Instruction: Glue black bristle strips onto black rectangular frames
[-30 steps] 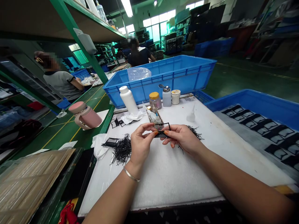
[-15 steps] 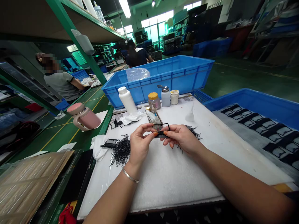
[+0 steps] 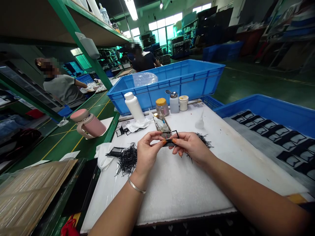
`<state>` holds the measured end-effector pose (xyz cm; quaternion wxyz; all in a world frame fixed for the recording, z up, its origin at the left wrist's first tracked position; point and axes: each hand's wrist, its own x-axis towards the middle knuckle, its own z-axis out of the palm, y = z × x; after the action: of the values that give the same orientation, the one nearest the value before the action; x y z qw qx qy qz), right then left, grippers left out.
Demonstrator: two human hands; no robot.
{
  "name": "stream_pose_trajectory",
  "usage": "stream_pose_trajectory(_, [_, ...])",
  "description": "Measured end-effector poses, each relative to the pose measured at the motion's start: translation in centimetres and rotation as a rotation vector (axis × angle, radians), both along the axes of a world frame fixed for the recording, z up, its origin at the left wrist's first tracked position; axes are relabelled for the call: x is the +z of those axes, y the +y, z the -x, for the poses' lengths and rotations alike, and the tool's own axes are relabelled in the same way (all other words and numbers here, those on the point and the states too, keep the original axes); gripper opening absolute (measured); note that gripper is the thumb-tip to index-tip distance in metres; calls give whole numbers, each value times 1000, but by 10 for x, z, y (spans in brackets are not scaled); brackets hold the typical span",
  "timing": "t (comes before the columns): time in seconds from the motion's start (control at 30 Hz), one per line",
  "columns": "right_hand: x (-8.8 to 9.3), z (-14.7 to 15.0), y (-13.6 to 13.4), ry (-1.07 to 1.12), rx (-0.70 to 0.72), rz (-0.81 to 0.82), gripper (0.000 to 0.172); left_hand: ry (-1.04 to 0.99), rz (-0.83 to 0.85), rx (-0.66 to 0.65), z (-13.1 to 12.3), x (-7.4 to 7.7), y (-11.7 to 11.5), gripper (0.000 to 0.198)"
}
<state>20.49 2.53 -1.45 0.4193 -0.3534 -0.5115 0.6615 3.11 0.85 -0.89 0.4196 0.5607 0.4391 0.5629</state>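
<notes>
Between my two hands, above the white work surface (image 3: 187, 183), is a small black hinged case (image 3: 169, 143) with its thin open frame tilted up. My left hand (image 3: 150, 147) pinches its left end between thumb and fingers. At the right end, my right hand (image 3: 189, 144) grips it with thumb on top and fingers curled below. A heap of thin black strips (image 3: 127, 160) lies left of my left hand, beside another black case (image 3: 115, 151). More black strips (image 3: 204, 140) lie behind my right hand, which partly hides them.
Behind my hands stand a small parts box (image 3: 161, 124), a white bottle (image 3: 134, 106), a yellow-lidded jar (image 3: 161, 106), a pump bottle (image 3: 174, 103) and a large blue bin (image 3: 197, 82). At right, another blue bin (image 3: 265, 101) holds rows of black pieces. A pink mug (image 3: 90, 124) is at left.
My hands keep their hold on the black case and have hardly moved. The co-worker at left has shifted slightly leftward, with one arm reaching further over their table.
</notes>
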Motion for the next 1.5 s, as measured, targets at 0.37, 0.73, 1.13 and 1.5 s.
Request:
stream_pose_trajectory(0.37, [2,0,-5,-73,-6,-117,25,3,-10,12,1,0,0,26])
stream_pose_trajectory(0.73, [7,3,-8,-132,-69,-136,17,-14,40,-14,-4,1,-4,22])
stream_pose_trajectory(1.13, [9,5,-8,-139,-118,-128,12,10,78,5,-2,0,1,29])
stream_pose_trajectory(1.5, [5,2,-4,-75,-93,-76,10,-80,233,-75,2,-2,5,23])
